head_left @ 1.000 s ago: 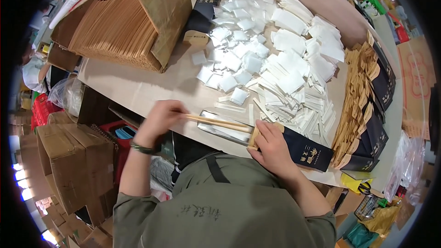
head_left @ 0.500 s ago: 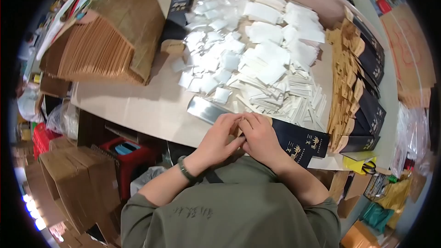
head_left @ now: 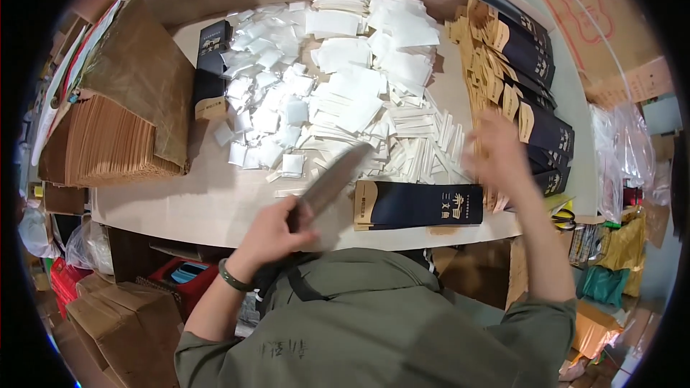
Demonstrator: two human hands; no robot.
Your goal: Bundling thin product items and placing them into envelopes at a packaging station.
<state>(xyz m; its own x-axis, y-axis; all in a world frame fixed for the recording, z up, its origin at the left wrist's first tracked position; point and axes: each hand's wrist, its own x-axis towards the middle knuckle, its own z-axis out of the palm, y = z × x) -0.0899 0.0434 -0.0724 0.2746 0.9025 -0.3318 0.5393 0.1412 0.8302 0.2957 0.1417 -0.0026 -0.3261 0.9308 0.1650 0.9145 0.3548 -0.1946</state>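
Metal strip point(head_left: 336, 181) has risen off the table point(head_left: 180, 205) in the left grip point(head_left: 274, 233).

The table point(head_left: 144, 205) is bright in the middle, with light that seems to come from above. The small clear packets point(head_left: 267, 115) shine so much that some look plain white. It is dark under the table. The right hand point(head_left: 497, 152) is smeary, and the metal strip point(head_left: 338, 179) is blurry too. The table's edges bend, and the corners are black.
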